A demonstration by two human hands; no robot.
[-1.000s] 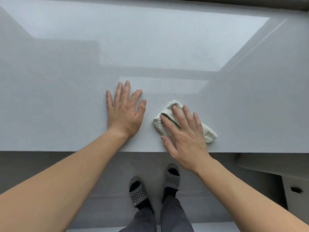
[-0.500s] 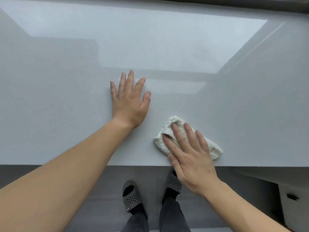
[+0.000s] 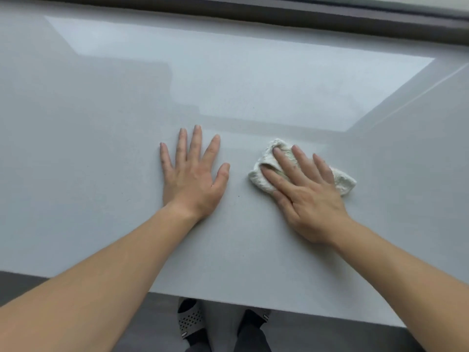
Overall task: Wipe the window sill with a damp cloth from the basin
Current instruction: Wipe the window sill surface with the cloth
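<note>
While the left hand (image 3: 194, 174) is spread flat on the window sill (image 3: 101, 174), seemingly for support, the bunched white cloth (image 3: 264, 174) is pressed down under the right hand's (image 3: 308, 196) straight fingers for wiping.

The cloth (image 3: 262, 175) is white, nubby terry, bunched into a small wad. It lies on the window sill (image 3: 101, 174), right of centre, pressed flat under the straight fingers (image 3: 285, 162) of the right hand (image 3: 304, 196), its ends showing on either side. The sill is a broad, smooth, pale grey slab, glossy with reflected light.
</note>
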